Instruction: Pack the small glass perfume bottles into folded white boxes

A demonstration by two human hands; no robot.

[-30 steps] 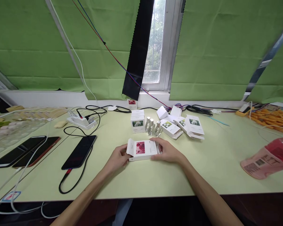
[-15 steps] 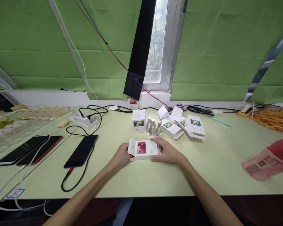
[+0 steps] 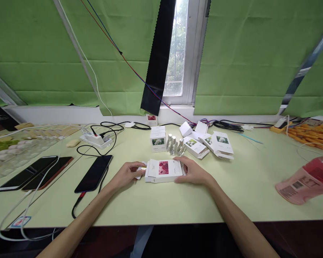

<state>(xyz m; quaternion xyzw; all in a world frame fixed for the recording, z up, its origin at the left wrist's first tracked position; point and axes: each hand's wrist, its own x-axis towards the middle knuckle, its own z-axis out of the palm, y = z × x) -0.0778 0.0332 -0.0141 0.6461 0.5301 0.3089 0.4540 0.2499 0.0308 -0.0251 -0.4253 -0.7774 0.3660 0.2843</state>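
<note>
A white carton (image 3: 163, 173) with a pink-red flower picture lies on its side on the table, its left end flap open. Around its right end, thumb and fingers of my right hand (image 3: 192, 171) keep hold of it. Beyond the open end, my left hand (image 3: 127, 174) pinches what looks like a small bottle with a shiny gold-coloured cap (image 3: 143, 168), along with a white piece; the fingers hide most of both. Several small glass bottles (image 3: 174, 146) with silver caps stand behind the carton. White cartons with white-flower pictures (image 3: 158, 142) stand to their left.
Opened white-flower cartons (image 3: 223, 143) lie at the back right. Three phones, one a black phone (image 3: 93, 173) with a cable, lie left. A power strip (image 3: 97, 139) and tangled cables run along the back. A pink bottle (image 3: 304, 181) leans at the right.
My left hand has moved left, away from the carton's open end, and the gold-coloured cap now shows in its fingers. The right hand still holds the carton.
</note>
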